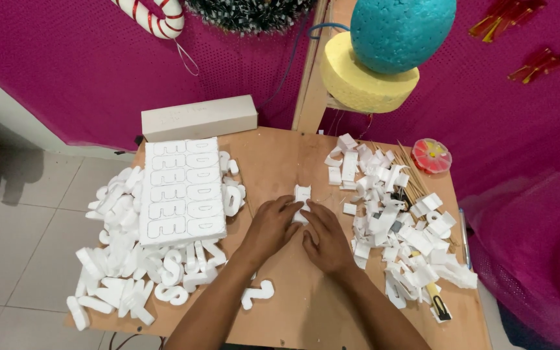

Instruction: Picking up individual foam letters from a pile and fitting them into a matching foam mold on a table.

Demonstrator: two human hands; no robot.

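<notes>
My left hand [270, 225] and my right hand [324, 238] meet at the middle of a small wooden table [280, 162]. Together they grip a small white foam cut-out piece [302, 195], whose top pokes out above the fingertips. A thick white foam sheet [183, 191] with rows of outlined letters lies just left of my left hand. Loose cut foam letters [176, 272] are heaped at the table's front left.
A pile of white foam scraps [396, 220] and thin wooden skewers [409, 175] fills the right side. A round red container [431, 155] sits far right, a cutter [439, 304] near the front right. A white foam block [199, 118] lies at the back.
</notes>
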